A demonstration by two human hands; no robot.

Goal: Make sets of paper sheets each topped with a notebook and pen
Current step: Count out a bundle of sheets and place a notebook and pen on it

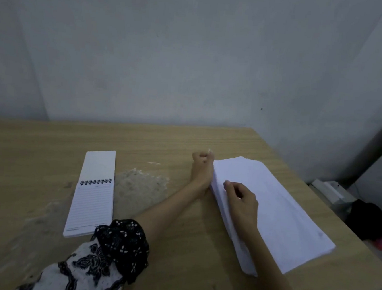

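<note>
A thick stack of white paper sheets (278, 212) lies on the right of the wooden table (162, 142). My left hand (202, 166) is curled at the stack's far left corner; whether it grips the sheets is unclear. My right hand (241, 201) rests on the stack's left edge with its fingers curled, pinching at the top sheets. An open spiral notebook (93, 196) with lined pages lies flat on the left of the table, apart from both hands. No pen is plainly in view.
A pale scuffed patch (140, 182) marks the table between notebook and stack. Off the table's right edge stand a black bag (368, 218) and white boxes (329, 187) on the floor. A grey wall runs behind the table.
</note>
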